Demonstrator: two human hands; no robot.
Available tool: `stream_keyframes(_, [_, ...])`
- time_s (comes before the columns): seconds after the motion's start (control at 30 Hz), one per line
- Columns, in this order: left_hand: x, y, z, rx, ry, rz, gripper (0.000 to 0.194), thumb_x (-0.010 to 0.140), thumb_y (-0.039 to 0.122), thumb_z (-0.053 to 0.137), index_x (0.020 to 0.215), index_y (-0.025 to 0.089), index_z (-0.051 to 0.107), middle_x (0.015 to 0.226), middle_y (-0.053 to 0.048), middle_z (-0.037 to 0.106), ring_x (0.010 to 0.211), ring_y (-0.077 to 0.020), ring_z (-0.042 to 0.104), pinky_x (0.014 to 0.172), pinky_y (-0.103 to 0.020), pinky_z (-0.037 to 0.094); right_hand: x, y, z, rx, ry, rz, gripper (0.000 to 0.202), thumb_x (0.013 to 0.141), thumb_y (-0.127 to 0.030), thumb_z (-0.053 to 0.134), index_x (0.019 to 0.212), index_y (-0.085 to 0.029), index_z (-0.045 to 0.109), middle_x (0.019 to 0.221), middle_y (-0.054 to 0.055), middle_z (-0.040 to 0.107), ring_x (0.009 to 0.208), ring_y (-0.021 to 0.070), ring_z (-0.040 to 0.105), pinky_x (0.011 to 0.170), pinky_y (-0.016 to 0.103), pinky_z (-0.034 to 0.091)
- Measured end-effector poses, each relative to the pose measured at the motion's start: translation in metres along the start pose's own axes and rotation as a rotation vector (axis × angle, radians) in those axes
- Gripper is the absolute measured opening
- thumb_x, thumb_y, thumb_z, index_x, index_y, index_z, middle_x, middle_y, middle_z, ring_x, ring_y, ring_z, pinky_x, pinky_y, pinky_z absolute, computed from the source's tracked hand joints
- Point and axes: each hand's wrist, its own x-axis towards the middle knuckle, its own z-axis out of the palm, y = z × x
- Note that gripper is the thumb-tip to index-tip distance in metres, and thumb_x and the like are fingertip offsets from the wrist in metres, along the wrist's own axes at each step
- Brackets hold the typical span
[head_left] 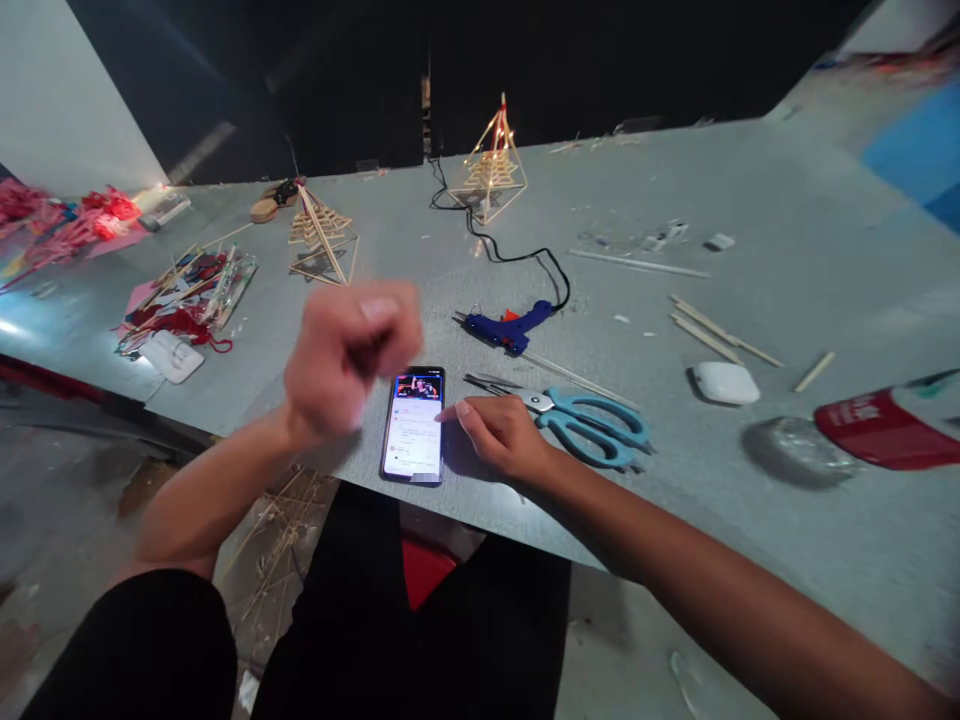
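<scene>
Black smartphone [413,424] lit up on grey counter [787,200], dark room, right hand [501,433] loosely curled beside it, fingertip touching, left hand [346,352] raised, blurry fist, grip clenched on nothing.

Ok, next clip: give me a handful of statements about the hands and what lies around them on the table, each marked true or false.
1. The right hand rests on the table with a fingertip at the edge of the phone. True.
2. The phone screen is dark. False: it is lit and shows content.
3. The left hand is raised above the table in a loose fist, holding nothing visible. True.
4. The scissors have red handles. False: the handles are teal.
5. The blue glue gun lies beyond the phone with a black cord running away from it. True.
6. Only one stick pyramid stands on the table. False: a second, lit pyramid stands farther back.
</scene>
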Motion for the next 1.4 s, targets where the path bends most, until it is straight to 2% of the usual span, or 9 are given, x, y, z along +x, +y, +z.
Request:
stream_keyframes(0.07, [0.037, -0.037, -0.028, -0.045, 0.08, 0.085, 0.05, 0.089, 0.046, 0.051, 0.048, 0.019, 0.04, 0.045, 0.004, 0.021, 0.038, -0.0052, 0.021, 0.042, -0.023, 0.016, 0.001, 0.0, -0.001, -0.007, 0.017, 0.012, 0.054, 0.11, -0.037, 0.032, 0.093, -0.014, 0.077, 0.063, 0.002, 0.067, 0.054, 0.0104, 0.06, 0.057, 0.024, 0.043])
stream_keyframes(0.1, [0.052, -0.056, -0.042, -0.076, 0.108, 0.064, 0.049, 0.09, 0.047, 0.049, 0.05, 0.019, 0.04, 0.045, 0.005, 0.018, 0.038, -0.0057, 0.018, 0.041, -0.023, 0.013, 0.002, 0.001, -0.001, -0.01, 0.023, 0.013, 0.054, 0.11, -0.037, 0.031, 0.093, -0.014, 0.077, 0.063, 0.002, 0.067, 0.053, 0.0101, 0.059, 0.056, 0.024, 0.042])
stream_keyframes(0.17, [0.074, -0.092, -0.065, -0.161, 0.155, -0.091, 0.047, 0.091, 0.046, 0.045, 0.052, 0.02, 0.042, 0.046, 0.006, 0.017, 0.037, -0.006, 0.014, 0.04, -0.023, 0.01, 0.003, 0.002, -0.001, -0.017, 0.028, 0.009, 0.053, 0.109, -0.037, 0.032, 0.093, -0.015, 0.077, 0.064, 0.002, 0.068, 0.053, 0.0101, 0.059, 0.056, 0.024, 0.042])
stream_keyframes(0.27, [0.082, -0.129, -0.083, -0.295, 0.228, -0.234, 0.044, 0.092, 0.039, 0.04, 0.052, 0.02, 0.038, 0.046, 0.006, 0.017, 0.037, -0.006, 0.011, 0.039, -0.022, 0.009, 0.002, 0.004, -0.001, -0.026, 0.022, 0.006, 0.052, 0.109, -0.035, 0.031, 0.094, -0.015, 0.077, 0.07, 0.004, 0.072, 0.057, 0.0108, 0.064, 0.057, 0.024, 0.044])
stream_keyframes(0.37, [0.076, -0.148, -0.088, -0.381, 0.239, -0.288, 0.04, 0.09, 0.036, 0.039, 0.053, 0.02, 0.036, 0.045, 0.007, 0.016, 0.036, -0.006, 0.01, 0.038, -0.022, 0.01, 0.002, 0.004, 0.0, -0.036, 0.015, 0.012, 0.051, 0.109, -0.032, 0.031, 0.095, -0.015, 0.077, 0.068, 0.003, 0.071, 0.057, 0.0105, 0.064, 0.055, 0.024, 0.044])
stream_keyframes(0.57, [0.07, -0.162, -0.09, -0.385, 0.206, -0.286, 0.037, 0.089, 0.034, 0.04, 0.055, 0.019, 0.038, 0.047, 0.006, 0.02, 0.036, -0.0051, 0.014, 0.038, -0.02, 0.012, 0.004, 0.002, -0.001, -0.076, -0.031, 0.003, 0.041, 0.106, -0.024, 0.037, 0.1, -0.012, 0.076, 0.065, 0.001, 0.068, 0.054, 0.01, 0.063, 0.053, 0.023, 0.045])
stream_keyframes(0.8, [0.066, -0.175, -0.089, -0.336, 0.127, -0.225, 0.04, 0.087, 0.04, 0.042, 0.054, 0.018, 0.043, 0.047, 0.006, 0.018, 0.036, -0.005, 0.016, 0.039, -0.021, 0.013, 0.002, 0.001, -0.001, -0.099, -0.047, 0.05, 0.036, 0.104, -0.023, 0.04, 0.112, -0.016, 0.074, 0.09, 0.005, 0.081, 0.064, 0.0115, 0.072, 0.059, 0.023, 0.054])
stream_keyframes(1.03, [0.064, -0.188, -0.083, -0.266, 0.032, -0.19, 0.033, 0.077, 0.041, 0.049, 0.053, 0.019, 0.043, 0.045, 0.006, 0.018, 0.036, -0.0051, 0.015, 0.038, -0.02, 0.011, 0.002, 0.001, 0.0, -0.181, -0.069, 0.108, 0.038, 0.105, -0.027, 0.038, 0.12, -0.014, 0.07, 0.077, 0.002, 0.077, 0.057, 0.0105, 0.068, 0.054, 0.022, 0.048])
stream_keyframes(1.4, [0.068, -0.191, -0.086, -0.277, 0.041, -0.209, 0.036, 0.081, 0.043, 0.044, 0.053, 0.02, 0.04, 0.046, 0.007, 0.016, 0.036, -0.0056, 0.012, 0.038, -0.02, 0.012, 0.006, 0.0, -0.001, -0.257, -0.133, 0.145, 0.041, 0.106, -0.029, 0.034, 0.126, -0.01, 0.065, 0.06, -0.003, 0.065, 0.044, 0.0098, 0.056, 0.047, 0.023, 0.037])
